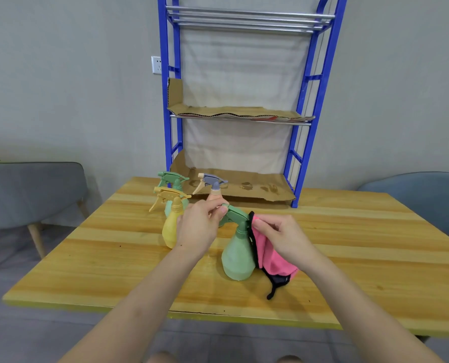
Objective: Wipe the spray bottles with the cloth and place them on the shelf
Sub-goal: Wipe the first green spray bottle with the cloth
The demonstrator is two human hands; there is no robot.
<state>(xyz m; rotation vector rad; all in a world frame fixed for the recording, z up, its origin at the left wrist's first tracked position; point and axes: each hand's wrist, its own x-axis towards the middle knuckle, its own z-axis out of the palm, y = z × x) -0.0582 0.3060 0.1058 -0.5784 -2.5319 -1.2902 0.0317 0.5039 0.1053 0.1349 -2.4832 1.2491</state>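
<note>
A pale green spray bottle (237, 258) stands upright on the wooden table (113, 271). My left hand (198, 229) pinches the front of its green trigger head. My right hand (283, 237) holds a pink cloth with black trim (270, 260) against the right side of the bottle's neck. A yellow bottle (171, 230) stands just left of my left hand, partly hidden by it. Behind are another green bottle (175, 183) and a bottle with a grey trigger head (212, 183). The blue shelf (304, 127) stands at the table's far edge.
Cardboard sheets (244, 189) line the shelf's lower and middle levels; the top level is bare metal rods. A grey chair (32, 189) is at the left and a blue chair (427, 195) at the right. A wall socket (156, 64) sits left of the shelf.
</note>
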